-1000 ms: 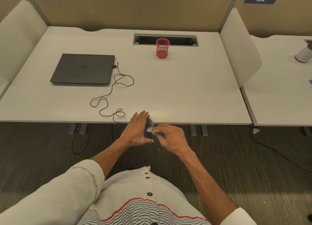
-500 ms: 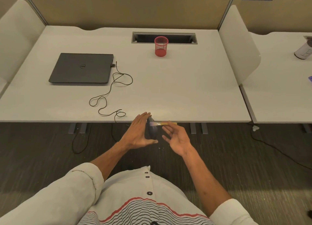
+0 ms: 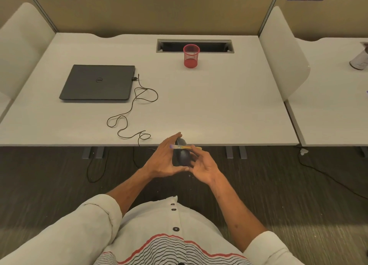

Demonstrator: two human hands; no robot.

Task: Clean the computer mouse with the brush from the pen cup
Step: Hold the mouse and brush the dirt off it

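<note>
The left hand [image 3: 165, 159] grips the dark computer mouse [image 3: 182, 154], fingers straight along its far-left side and the thumb hooked under its near end, so the mouse stands on edge in the air just off the near edge of the white desk [image 3: 219, 105]. The right hand [image 3: 204, 166] is just beside it on the other side and pinches the yellowish handle of the brush [image 3: 186, 147] at its fingertips, the other fingers loosely spread. The brush lies crosswise over the top part of the mouse, its pale bristle end pointing toward the left hand's fingers. A thin black cable [image 3: 137, 105] loops across the desk from the near edge up to the right side of a closed dark laptop [image 3: 97, 82]. Far back, the red mesh pen cup [image 3: 191, 55] stands upright just in front of the cable slot [image 3: 215, 45].
</note>
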